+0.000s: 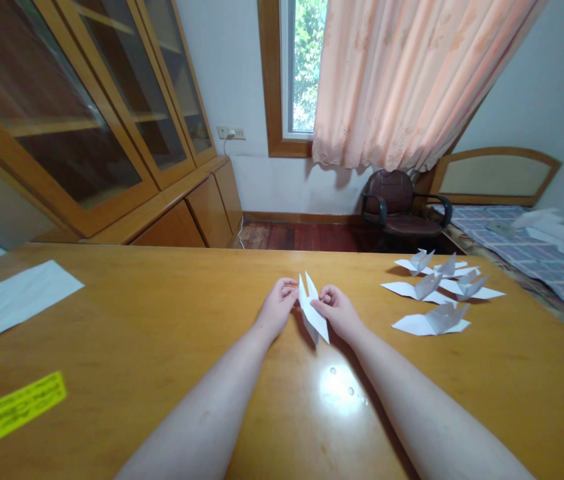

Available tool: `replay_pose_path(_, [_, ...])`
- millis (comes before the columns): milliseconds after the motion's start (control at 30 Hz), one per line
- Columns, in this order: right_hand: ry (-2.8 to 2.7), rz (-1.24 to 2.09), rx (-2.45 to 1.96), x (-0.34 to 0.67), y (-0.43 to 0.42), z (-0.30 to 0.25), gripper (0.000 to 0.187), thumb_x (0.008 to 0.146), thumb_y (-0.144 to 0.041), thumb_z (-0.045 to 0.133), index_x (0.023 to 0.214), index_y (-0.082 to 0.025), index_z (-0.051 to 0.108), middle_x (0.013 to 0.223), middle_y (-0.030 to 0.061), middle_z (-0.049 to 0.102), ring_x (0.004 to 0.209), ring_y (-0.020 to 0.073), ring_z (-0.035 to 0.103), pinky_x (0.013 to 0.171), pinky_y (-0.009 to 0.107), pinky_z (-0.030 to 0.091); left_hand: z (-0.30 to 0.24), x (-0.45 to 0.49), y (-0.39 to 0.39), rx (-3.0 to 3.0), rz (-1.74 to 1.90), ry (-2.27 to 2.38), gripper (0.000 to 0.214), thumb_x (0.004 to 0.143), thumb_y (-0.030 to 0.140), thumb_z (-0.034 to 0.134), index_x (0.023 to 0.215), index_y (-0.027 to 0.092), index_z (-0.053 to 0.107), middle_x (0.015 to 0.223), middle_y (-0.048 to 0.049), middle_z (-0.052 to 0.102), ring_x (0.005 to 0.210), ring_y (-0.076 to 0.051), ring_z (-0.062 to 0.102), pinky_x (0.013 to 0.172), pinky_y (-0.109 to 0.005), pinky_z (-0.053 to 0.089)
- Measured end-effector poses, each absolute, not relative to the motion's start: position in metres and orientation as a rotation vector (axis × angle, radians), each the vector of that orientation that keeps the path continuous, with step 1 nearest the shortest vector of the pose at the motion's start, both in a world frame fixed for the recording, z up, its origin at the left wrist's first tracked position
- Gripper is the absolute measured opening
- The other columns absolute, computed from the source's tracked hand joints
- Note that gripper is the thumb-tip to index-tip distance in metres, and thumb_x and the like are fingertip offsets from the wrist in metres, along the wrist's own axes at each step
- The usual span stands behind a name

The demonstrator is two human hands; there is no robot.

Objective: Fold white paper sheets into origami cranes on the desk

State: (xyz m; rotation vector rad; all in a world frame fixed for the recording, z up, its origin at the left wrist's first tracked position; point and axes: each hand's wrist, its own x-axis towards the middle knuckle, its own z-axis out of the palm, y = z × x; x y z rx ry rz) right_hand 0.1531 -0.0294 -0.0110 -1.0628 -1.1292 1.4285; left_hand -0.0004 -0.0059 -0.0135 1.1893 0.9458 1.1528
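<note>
A white folded paper crane (315, 313) stands between my hands over the middle of the table, two narrow points upward and its wider ends toward me. My left hand (278, 308) pinches it from the left side, fingers curled at its edge and partly hidden behind the paper. On the right, my right hand (337, 312) grips it with the thumb lying on the near face; the fingers behind are partly hidden. Several finished-looking white paper cranes (432, 321) with spread wings sit in a group at the right of the table.
The wooden table (162, 313) carries a white paper sheet (17, 300) at the left and a yellow strip with writing (12, 413) nearer me. Beyond the far edge stand a glass-door cabinet (162, 160), an office chair (399, 200) and a bed (537, 247).
</note>
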Motion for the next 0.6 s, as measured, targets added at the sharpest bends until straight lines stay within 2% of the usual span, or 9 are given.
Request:
replay_pose_path(133, [-1.043,1.500,-1.043,0.153,-0.031,-0.006,0.042,0.057,-0.040,0.073,0.073,-0.022,0.038,0.057,-0.0067,0.054,0.048,0.0106,0.050,0.048,0.021,0.035,-0.007,-0.001,-0.006,1.086,1.156,0.893,0.033,0.072,0.032,0.061,0.099,0.017,0.047,0.066,0.0029,0.058,0.057,-0.009,0.053,0.057,-0.021,0.040])
replay_pose_path(333, [-1.049,1.519,-1.076,0.155,-0.031,-0.004,0.046,0.054,-0.042,0.075,0.068,-0.022,0.036,0.055,-0.0079,0.049,0.046,0.0090,0.047,0.046,0.021,0.034,0.001,-0.003,-0.006,0.980,1.151,0.877,0.049,0.064,0.026,0.068,0.107,0.018,0.046,0.083,-0.0021,0.062,0.068,-0.012,0.059,0.064,-0.024,0.045])
replay_pose_path(600, [-1.097,1.556,-1.077,0.154,-0.033,-0.001,0.046,0.054,-0.043,0.074,0.067,-0.022,0.036,0.054,-0.0084,0.048,0.045,0.0089,0.047,0.043,0.020,0.033,0.000,-0.002,-0.006,0.965,1.158,0.879,0.036,0.056,0.021,0.067,0.089,0.016,0.054,0.078,-0.0010,0.061,0.066,-0.011,0.057,0.062,-0.022,0.044])
